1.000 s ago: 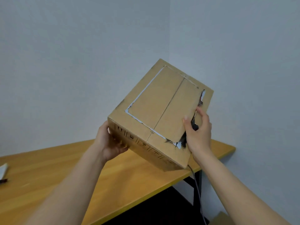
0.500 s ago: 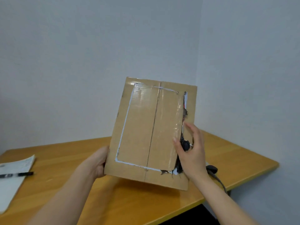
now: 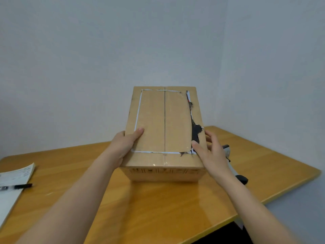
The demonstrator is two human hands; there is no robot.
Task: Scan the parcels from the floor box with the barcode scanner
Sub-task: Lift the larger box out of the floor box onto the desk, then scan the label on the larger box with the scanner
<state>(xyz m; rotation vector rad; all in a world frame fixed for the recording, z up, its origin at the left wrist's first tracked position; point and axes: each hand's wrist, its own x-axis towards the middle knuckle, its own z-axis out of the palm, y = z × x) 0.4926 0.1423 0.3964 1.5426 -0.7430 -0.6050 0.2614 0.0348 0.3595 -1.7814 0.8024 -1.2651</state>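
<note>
A brown cardboard parcel stands on the wooden table, its taped top face turned toward me, with torn label remains along the right edge. My left hand grips its left side, thumb lying on the top face. My right hand holds the right side, thumb on the top near the torn black patch and fingers along the side. The barcode scanner lies on the table just right of the parcel, mostly hidden behind my right hand and forearm.
A notebook or paper pad with a black pen on it lies at the table's left edge. The table's right corner and front edge are close to the parcel. Grey walls meet in a corner behind.
The parcel came down from the air onto the table and turned square to me. My left hand shifted from its underside to its left side, thumb on top.
</note>
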